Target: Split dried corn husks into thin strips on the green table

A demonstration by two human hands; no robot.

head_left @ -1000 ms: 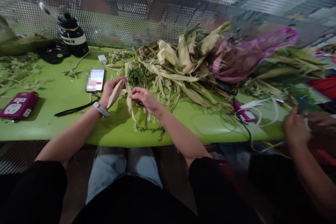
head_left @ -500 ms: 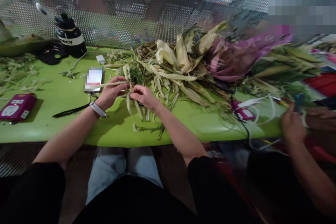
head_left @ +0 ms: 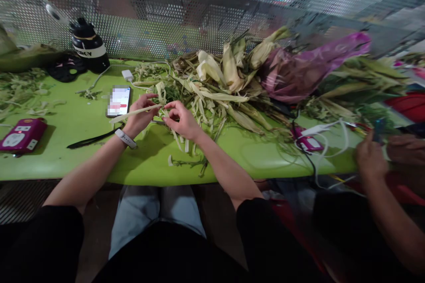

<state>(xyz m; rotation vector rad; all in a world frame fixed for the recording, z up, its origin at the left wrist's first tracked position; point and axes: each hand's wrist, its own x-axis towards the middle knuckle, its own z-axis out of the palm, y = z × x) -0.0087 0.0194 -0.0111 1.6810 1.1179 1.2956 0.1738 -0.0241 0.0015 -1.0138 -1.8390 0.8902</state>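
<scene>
Pale corn husk strips (head_left: 136, 112) are pinched between the fingers of my left hand (head_left: 141, 117); one long strip lies across that hand toward the phone. My right hand (head_left: 182, 120) meets it from the right, thumb and forefinger closed at the same strips. The exact grip at the fingertips is too small to make out. Behind the hands are loose green shreds (head_left: 171, 93) and narrow cut husk strips (head_left: 201, 112). A big heap of dried corn husks (head_left: 232, 75) spreads to the right of my hands.
A lit phone (head_left: 118, 101), a black strap (head_left: 94, 138) and a purple power socket (head_left: 23, 135) lie to the left. A black bottle (head_left: 89, 46) stands by the perforated metal screen. To the right are a pink plastic bag (head_left: 299, 70), white cables (head_left: 327, 130) and another person's hands (head_left: 372, 154).
The husk strip across my left hand has swung lower on its left end. My left hand has turned slightly, and my right fingers have moved up a little toward the strips' crossing.
</scene>
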